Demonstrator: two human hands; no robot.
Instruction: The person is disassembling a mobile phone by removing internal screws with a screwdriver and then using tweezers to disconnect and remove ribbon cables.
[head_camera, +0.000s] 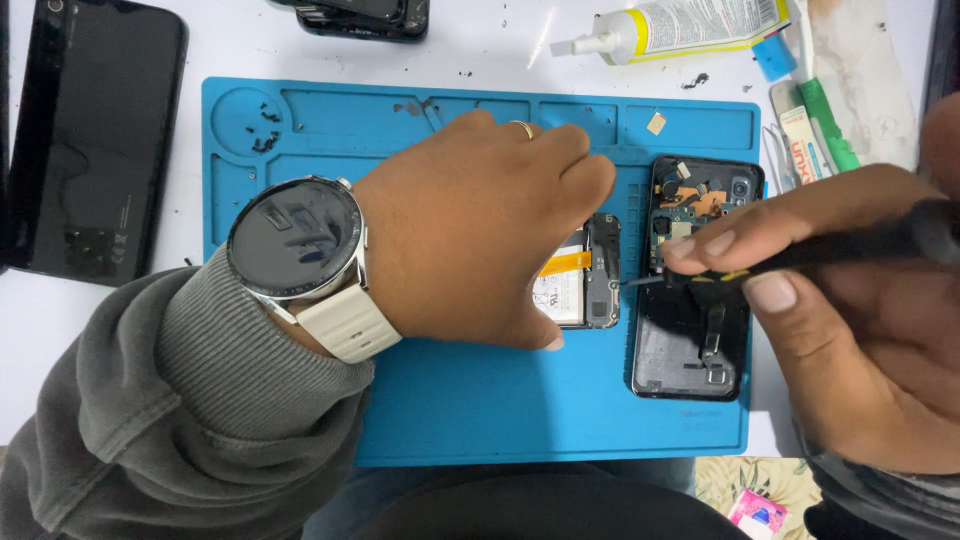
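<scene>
Head view is showing the left hand (470, 230) lying flat, fingers closed together, pressing the opened phone (585, 272) on the blue mat (480, 400). Right hand (850, 320) is pinching a screwdriver (800, 255), tip touching the phone's edge. Just right, a back cover (690, 340) is filling the mat's right edge; small screws (262, 125) are sitting in the far-left round tray.

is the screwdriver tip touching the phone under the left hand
Touching: the head view shows the screwdriver tip meeting the edge of the opened phone that the left hand presses down.

A white tabletop (300, 50) under even light carries a blue work mat (480, 420)
</scene>
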